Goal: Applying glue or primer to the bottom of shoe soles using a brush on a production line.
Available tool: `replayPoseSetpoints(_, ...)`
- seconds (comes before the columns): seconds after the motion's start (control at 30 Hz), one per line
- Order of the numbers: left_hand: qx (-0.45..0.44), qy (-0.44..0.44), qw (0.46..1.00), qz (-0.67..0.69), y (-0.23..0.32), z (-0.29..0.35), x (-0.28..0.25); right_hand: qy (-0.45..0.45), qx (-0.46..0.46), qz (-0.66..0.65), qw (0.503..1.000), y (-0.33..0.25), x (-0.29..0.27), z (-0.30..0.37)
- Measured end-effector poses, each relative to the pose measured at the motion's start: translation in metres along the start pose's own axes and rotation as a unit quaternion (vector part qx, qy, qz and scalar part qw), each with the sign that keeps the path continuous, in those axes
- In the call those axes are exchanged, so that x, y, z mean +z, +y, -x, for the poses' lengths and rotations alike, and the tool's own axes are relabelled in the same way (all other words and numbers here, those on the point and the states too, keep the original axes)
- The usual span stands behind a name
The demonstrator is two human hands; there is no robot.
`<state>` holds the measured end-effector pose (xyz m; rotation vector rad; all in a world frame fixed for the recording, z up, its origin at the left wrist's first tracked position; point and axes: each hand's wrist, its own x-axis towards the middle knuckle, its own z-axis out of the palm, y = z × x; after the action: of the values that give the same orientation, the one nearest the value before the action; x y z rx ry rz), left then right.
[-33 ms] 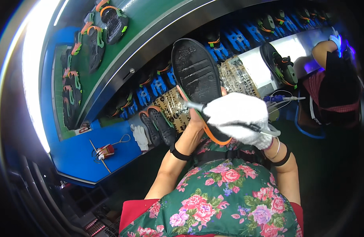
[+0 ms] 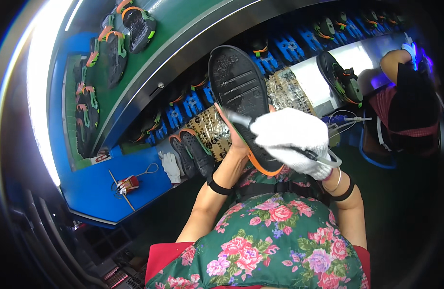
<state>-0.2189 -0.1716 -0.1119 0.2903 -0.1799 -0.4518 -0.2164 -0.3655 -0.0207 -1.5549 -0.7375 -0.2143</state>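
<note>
My left hand point(image 2: 237, 139), bare, grips a black shoe point(image 2: 237, 79) with an orange edge at its heel. The shoe is tilted up, its grooved sole toward me and its toe pointing away; part of the sole looks wet or shiny. In a white knitted glove, my right hand point(image 2: 296, 142) is closed round a grey pen-shaped tool point(image 2: 240, 119). The tool's blurred tip lies over the sole's left edge; I cannot tell whether it touches. A dark and grey cord or tube runs from it across the glove to my wrist.
Beyond the shoe runs a line of blue holders point(image 2: 289, 50) with shoes. Taped cardboard point(image 2: 292, 91) lies before it. Dark clogs point(image 2: 198, 149) and a white glove point(image 2: 170, 166) lie left, near a blue board point(image 2: 92, 188). Shoes hang upper left point(image 2: 137, 31). A co-worker's gloved hand point(image 2: 411, 50) is far right.
The tool's tip has shifted slightly up and left along the sole, and my right hand has moved a little with it. The shoe stays nearly in place.
</note>
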Motion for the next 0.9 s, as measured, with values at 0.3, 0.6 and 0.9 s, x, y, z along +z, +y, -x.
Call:
replayPoseSetpoints(0.3,-0.039,0.129,0.988,-0.069,0.015,-0.016,0.035,-0.026,0.056,0.004,0.998,-0.009,0.008,0.009)
replayPoseSetpoints(0.6,-0.032,0.114,0.992,-0.033,0.015,-0.017,0.025,-0.055,-0.029,0.061,0.996,-0.012,0.001,0.006)
replayPoseSetpoints(0.9,-0.022,0.102,0.994,-0.022,0.008,-0.042,0.031,-0.023,0.003,0.012,1.0,-0.006,-0.021,0.014)
